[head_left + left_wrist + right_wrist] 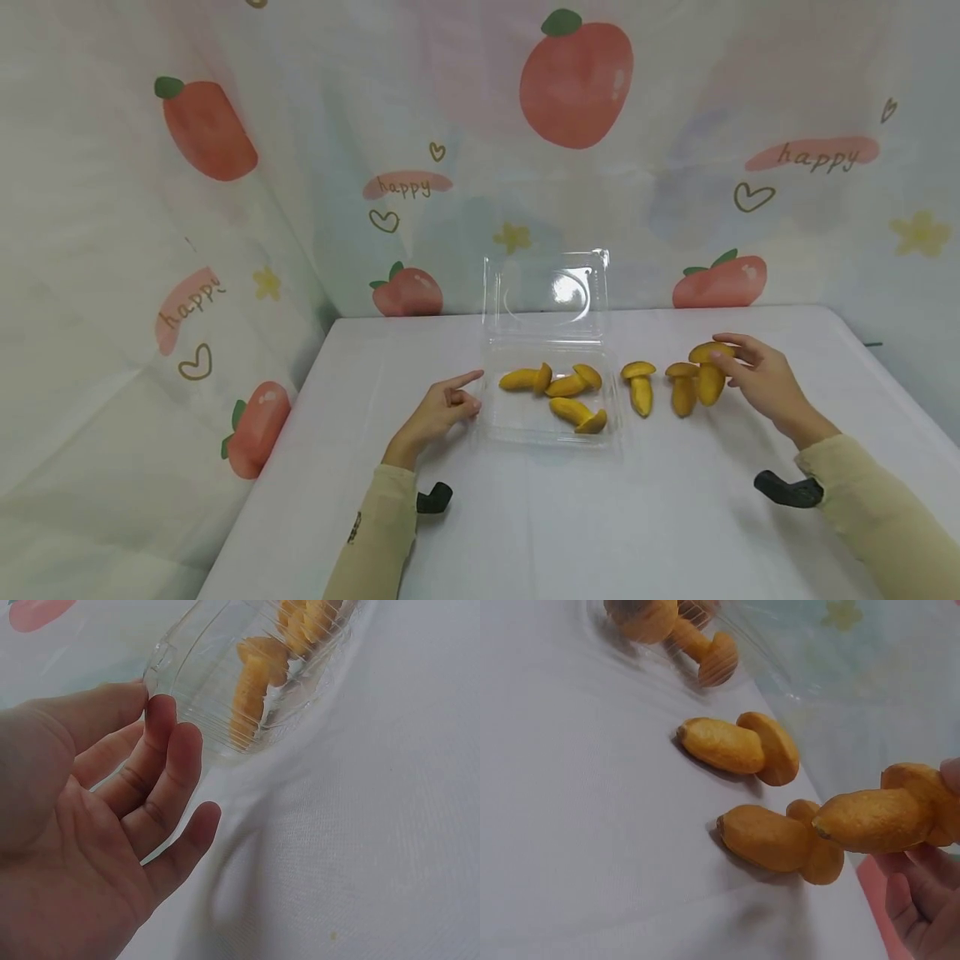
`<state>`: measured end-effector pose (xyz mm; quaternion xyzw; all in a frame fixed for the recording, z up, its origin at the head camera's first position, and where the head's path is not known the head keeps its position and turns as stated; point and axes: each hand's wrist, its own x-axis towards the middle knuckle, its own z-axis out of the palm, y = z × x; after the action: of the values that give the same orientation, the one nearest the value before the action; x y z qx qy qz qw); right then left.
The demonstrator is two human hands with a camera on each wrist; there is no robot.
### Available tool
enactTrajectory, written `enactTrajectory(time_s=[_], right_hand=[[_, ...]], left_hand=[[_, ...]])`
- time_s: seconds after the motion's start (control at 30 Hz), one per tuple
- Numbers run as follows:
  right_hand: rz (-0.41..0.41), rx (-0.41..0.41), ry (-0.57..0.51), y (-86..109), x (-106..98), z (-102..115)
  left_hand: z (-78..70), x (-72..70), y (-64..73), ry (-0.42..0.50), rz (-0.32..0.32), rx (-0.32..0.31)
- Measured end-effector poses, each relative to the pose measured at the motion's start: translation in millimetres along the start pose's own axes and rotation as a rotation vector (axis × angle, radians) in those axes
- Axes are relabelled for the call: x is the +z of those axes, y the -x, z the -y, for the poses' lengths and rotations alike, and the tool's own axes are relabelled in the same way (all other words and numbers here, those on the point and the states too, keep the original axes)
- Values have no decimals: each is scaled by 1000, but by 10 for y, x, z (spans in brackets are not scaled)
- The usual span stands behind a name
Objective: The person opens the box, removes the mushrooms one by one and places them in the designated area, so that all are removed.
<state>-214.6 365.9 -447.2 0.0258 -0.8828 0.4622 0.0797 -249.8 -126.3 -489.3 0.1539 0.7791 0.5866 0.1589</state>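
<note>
My right hand (765, 383) holds a yellow toy mushroom (711, 375) by its cap, the stem hanging downward. In the right wrist view, the held mushroom (877, 820) overlaps the end of another mushroom (769, 838) lying on the table. Further left lies a second loose mushroom (641, 388), right of the clear plastic box (517, 427). Three mushrooms, one of them at the box's front (578, 415), lie inside the box. At the box's left edge, my left hand (112, 787) pinches the rim between thumb and fingertips, its little finger apart.
The box's hinged lid (543, 296) stands upright at the back. A white cloth covers the table (525, 517). Behind and to the left hang printed curtains (465, 100) with fruit pictures. Black straps (787, 490) show at both sleeves.
</note>
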Motion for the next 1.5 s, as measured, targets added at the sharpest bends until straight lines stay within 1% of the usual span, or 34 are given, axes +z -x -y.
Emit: enactTrajectory(time_s=[0.1,0.3,0.5,0.7,0.83,0.93,1.0,1.13,1.3,1.5], right_hand=[[2,22,28,-13,-28,-66],[16,113,71,6,-52,-236],[23,141,101,14,-144,-472],[34,190,114,10,-173,-587],[35,199,110,7,-153,-630],[52,210,111,5,-132,-644],[60,215,129,-1,-121,-653],[68,210,148,-20,-104,-655],[89,231,179,-31,-89,-659],[101,247,168,-31,-71,-667]], left_hand=[[14,-3,-9,8,2,5],[19,-8,6,11,5,2],[28,24,9,2,2,1],[18,35,-8,-7,-6,5],[20,30,-17,-3,-1,-1],[24,23,-12,0,1,-12],[23,20,-9,-3,-1,-15],[22,16,-12,-6,-4,-9],[27,14,-16,-2,-6,-8],[37,9,-22,0,-7,-9]])
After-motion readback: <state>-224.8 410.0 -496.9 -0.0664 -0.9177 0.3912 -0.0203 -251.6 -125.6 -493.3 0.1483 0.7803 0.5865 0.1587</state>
